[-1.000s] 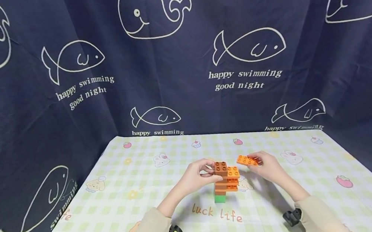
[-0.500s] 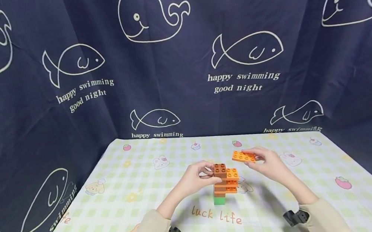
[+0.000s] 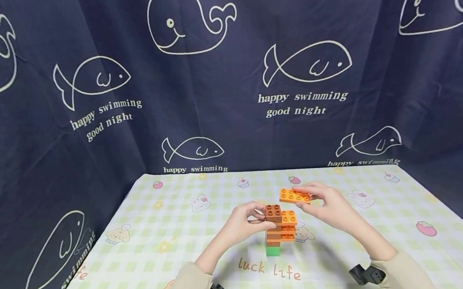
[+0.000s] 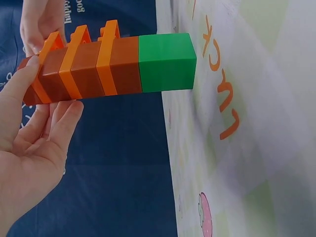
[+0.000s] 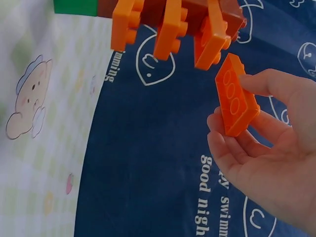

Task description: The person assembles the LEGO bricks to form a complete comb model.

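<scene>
A tower of toy building bricks (image 3: 272,242) stands upright, a green brick (image 4: 167,62) at its foot. Above the green, brown bricks (image 4: 126,65) alternate with flat orange bricks (image 5: 168,29) that jut out to the right. My left hand (image 3: 243,222) grips the tower near its top brown brick (image 3: 273,212), thumb on the near side. Between thumb and fingers, my right hand (image 3: 325,203) pinches a loose flat orange brick (image 3: 294,195). That brick hangs in the air just right of and behind the tower top, apart from it, its hollow underside visible in the right wrist view.
A checked tablecloth with printed cartoons covers the table (image 3: 164,225). Behind and at the sides hangs a dark blue curtain (image 3: 233,79) with white fish and whales. Each wrist wears a small black camera (image 3: 367,274).
My right hand has carried the loose orange brick left and slightly up, nearer the tower top. The left hand keeps its grip on the tower in nearly the same place.
</scene>
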